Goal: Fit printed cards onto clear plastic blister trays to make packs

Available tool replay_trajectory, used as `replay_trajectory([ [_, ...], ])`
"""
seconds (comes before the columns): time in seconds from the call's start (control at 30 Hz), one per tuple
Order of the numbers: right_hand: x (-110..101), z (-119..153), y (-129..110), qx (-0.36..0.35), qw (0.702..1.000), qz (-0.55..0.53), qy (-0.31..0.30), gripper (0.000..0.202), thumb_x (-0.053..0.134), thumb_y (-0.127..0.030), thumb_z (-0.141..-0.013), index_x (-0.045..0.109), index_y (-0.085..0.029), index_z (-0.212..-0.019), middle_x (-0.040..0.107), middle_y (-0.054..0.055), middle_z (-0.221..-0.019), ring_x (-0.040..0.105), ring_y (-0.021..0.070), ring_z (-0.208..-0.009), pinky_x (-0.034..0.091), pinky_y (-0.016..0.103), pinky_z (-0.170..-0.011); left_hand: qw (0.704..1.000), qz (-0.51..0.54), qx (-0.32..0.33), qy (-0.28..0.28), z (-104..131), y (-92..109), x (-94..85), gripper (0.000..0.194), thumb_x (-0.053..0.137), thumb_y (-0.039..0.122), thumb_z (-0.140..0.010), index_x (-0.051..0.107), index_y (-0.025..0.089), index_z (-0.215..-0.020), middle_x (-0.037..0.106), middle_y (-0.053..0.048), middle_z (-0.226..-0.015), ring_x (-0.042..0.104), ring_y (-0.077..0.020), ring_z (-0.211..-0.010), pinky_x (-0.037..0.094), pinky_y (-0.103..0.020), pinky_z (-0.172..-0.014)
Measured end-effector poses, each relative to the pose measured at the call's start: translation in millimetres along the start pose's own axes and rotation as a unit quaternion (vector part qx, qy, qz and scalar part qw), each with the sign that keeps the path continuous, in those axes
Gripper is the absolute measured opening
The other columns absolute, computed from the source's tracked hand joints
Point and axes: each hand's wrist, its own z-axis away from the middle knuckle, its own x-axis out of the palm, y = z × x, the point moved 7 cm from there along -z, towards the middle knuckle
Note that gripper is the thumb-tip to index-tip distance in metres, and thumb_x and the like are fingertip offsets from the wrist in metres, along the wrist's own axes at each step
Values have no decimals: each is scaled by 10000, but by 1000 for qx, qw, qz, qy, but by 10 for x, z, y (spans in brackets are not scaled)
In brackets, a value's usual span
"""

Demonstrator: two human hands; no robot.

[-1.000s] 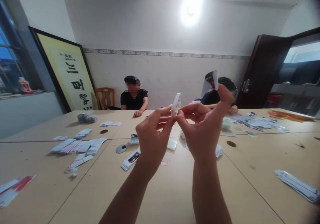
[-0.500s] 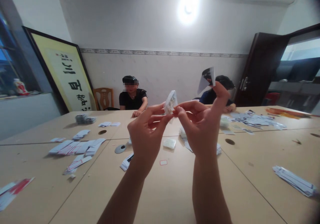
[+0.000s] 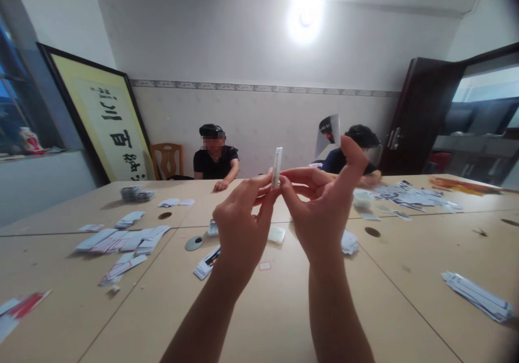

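Above the table, in the middle of the view, a small clear plastic bag (image 3: 278,163) stands upright, seen nearly edge-on. The fingertips of my left hand (image 3: 243,222) pinch its lower end from the left. From the right, the thumb and fingers of my right hand (image 3: 318,206) close on the same end. A folded black-and-white printed card (image 3: 329,133) shows behind the raised finger of my right hand and appears tucked against it. Part of a pale packet (image 3: 277,235) lies on the table behind my hands.
On the table (image 3: 267,325), paper slips (image 3: 121,239) lie left and a strip bundle (image 3: 476,295) right. Scattered cards (image 3: 417,196) lie at the far right. A small red-edged label (image 3: 265,266) is near my wrists. Two people (image 3: 214,154) sit across the table.
The plastic bag has turned from showing its broad face to nearly edge-on. The card behind my right hand has shifted slightly left and down with that hand.
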Motion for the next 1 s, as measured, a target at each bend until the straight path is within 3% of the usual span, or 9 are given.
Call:
replay_trajectory([
  [0.37, -56, -12, -25, -10, 999, -15, 36, 766, 667, -33, -743, 335, -303, -1378, 670, -116, -708, 726, 126, -641, 642, 226, -600, 998, 53, -31, -9, 1, -27, 5, 212, 790, 211, -828, 763, 197, -1037, 801, -13, -922, 774, -145, -724, 664, -213, -647],
  [0.63, -48, -16, -26, 5, 1000, -14, 24, 755, 668, -35, -755, 319, -280, -1378, 671, -101, -715, 734, 145, -647, 650, 272, -617, 991, 93, -93, -25, -41, -126, -24, 259, 839, 203, -766, 780, 250, -1014, 803, 5, -899, 783, -190, -724, 682, -269, -638],
  [1.0, -64, -39, 8, -5, 1000, -22, 4, 790, 673, -66, -744, 290, -304, -1393, 665, -101, -745, 729, 145, -661, 653, 276, -608, 991, 93, -92, -16, -59, -114, -64, 265, 854, 215, -755, 785, 252, -1009, 802, 20, -834, 785, -180, -731, 669, -222, -613],
])
